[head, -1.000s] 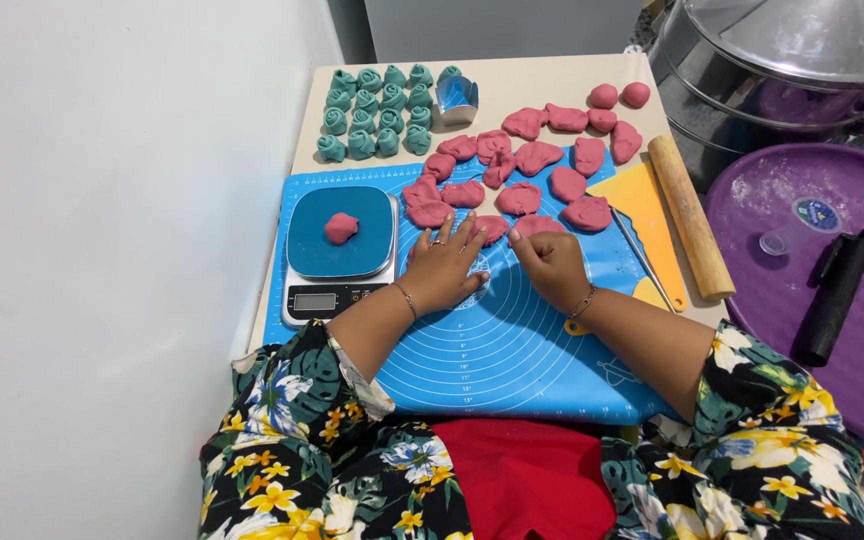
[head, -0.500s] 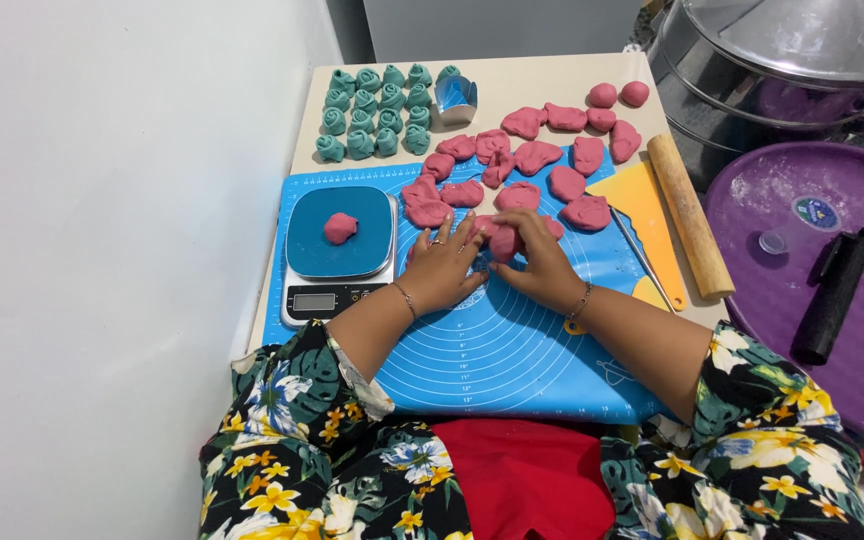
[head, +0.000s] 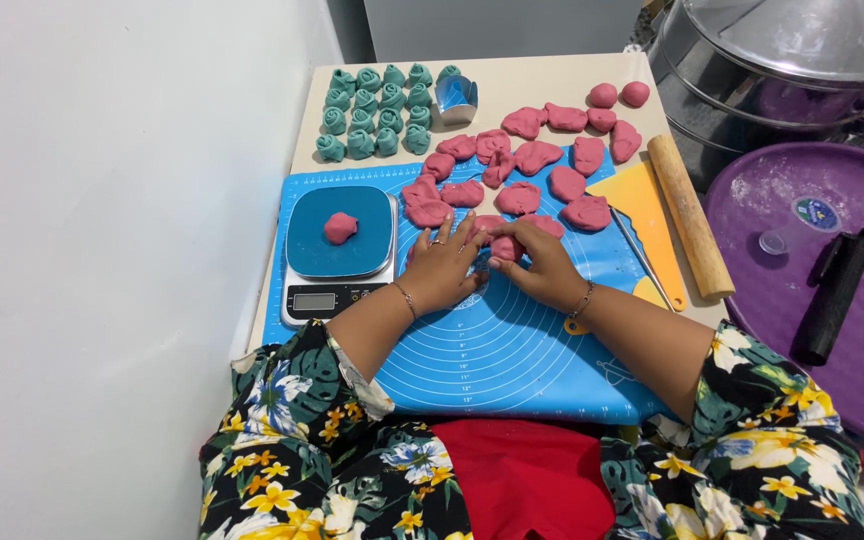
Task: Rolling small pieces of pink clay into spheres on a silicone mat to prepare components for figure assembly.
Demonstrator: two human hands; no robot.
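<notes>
Pink dough piece, a small matte lump with an uneven, pinched surface, sits on the blue silicone mat near the middle of the tabletop, mostly hidden between the two hands, so its full shape is hard to make out. The left hand lies with fingers spread against its left side, while the right hand curls over it, fingertips seemingly pinching it. Further pink pieces lie beyond, teal rolls at the far left, and a scale holding one pink lump stands left of the hands.
</notes>
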